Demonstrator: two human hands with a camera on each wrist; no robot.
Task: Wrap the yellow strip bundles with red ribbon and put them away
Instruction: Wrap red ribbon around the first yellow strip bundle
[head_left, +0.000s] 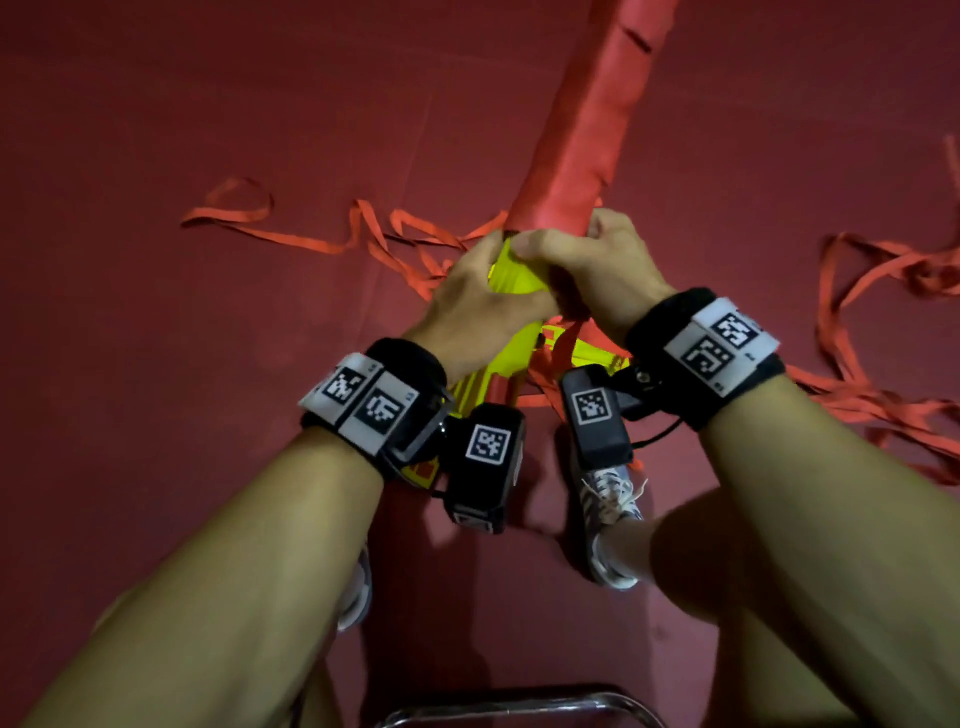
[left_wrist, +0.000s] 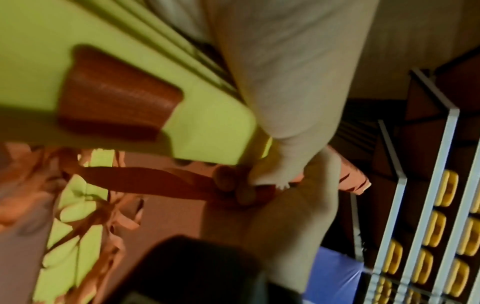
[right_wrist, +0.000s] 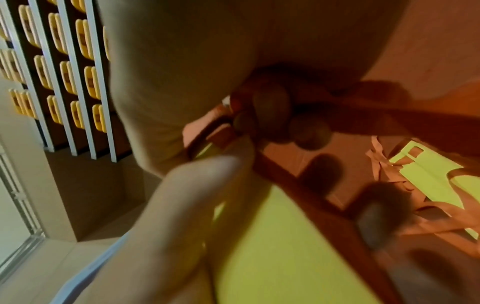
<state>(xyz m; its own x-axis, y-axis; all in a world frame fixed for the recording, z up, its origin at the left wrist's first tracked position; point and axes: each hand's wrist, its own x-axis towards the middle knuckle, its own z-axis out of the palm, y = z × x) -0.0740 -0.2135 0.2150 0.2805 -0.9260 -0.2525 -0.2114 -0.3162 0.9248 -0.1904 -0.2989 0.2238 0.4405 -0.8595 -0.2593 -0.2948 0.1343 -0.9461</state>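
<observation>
Though blurred close-up, left hand, right hand tight around yellow bundle (red-wrapped beyond), axis seemingly forward.

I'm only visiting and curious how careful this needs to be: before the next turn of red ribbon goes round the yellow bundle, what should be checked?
1. Left hand grips the yellow bundle: ok.
2. Right hand holds the red ribbon at the wrap's edge: ok.
3. Wrapped part shows no yellow on the side seen: ok.
4. Bundle fully covered: not ok, yellow is bare below the hands.
5. Loose ribbon on the floor runs free of knots: cannot tell.
</observation>
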